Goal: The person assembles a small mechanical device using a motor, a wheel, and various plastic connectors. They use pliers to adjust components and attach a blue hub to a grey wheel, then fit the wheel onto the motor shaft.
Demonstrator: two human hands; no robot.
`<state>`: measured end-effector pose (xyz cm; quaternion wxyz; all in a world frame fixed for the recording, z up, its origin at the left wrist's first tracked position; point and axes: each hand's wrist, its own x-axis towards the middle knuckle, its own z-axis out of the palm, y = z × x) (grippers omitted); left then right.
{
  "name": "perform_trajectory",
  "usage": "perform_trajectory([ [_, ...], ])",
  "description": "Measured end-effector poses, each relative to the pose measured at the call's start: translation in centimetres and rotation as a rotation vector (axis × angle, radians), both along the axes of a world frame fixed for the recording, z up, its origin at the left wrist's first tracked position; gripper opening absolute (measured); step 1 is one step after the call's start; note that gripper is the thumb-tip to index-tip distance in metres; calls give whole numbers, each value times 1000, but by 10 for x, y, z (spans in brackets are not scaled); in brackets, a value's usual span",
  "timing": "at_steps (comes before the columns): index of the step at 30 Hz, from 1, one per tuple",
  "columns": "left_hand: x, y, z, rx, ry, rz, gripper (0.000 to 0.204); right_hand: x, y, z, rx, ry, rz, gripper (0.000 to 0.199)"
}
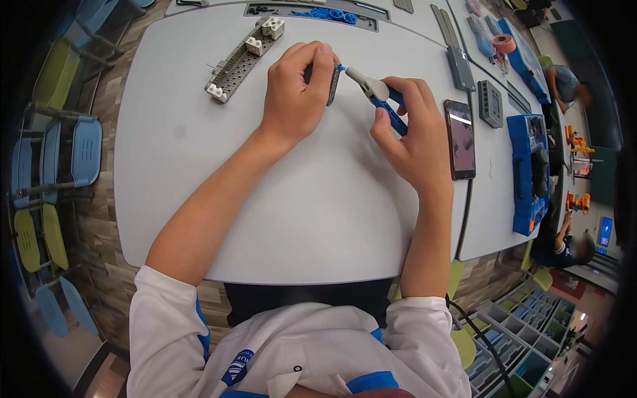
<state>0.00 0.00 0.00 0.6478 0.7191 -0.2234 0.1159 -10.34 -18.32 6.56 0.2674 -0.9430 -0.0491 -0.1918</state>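
Observation:
My left hand is closed round a dark grey building piece, whose edge shows past the thumb; the rest of it is hidden by the fingers. A small blue peg stands at the upper right of that piece. In my right hand are pliers with a light grey head and blue handles, the fingers and thumb round the grips. The nose of the pliers is at the blue peg; whether the jaws grip it I cannot tell. Both hands are above the white table.
Beyond my left hand lies a long grey perforated frame with white blocks. A parts tray with blue pieces stands at the far edge. Right of me are a phone, a grey device and a blue case. Two people sit farther right.

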Motion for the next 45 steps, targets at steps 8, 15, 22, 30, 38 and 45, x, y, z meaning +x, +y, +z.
perform_trajectory([
  [8, -4, -5, 3, 41, -93, 56, 42, 0, -4, -2, -90, -63, 43, 37],
  [15, -5, -4, 6, 59, -100, 42, 35, 0, -5, -2, -87, -77, 25, 36],
  [22, -5, -3, 6, 119, -143, 67, 32, 1, 1, -9, -203, -65, -23, 39],
  [30, -12, -6, 8, 84, -73, 87, 34, -4, -3, 2, -316, 101, -83, 50],
  [38, -20, -8, 6, 87, -76, 70, 37, -16, -1, 20, -349, 232, -114, 46],
  [45, -25, -11, 5, 51, -60, 46, 38, -21, -5, 24, -336, 232, -107, 50],
])
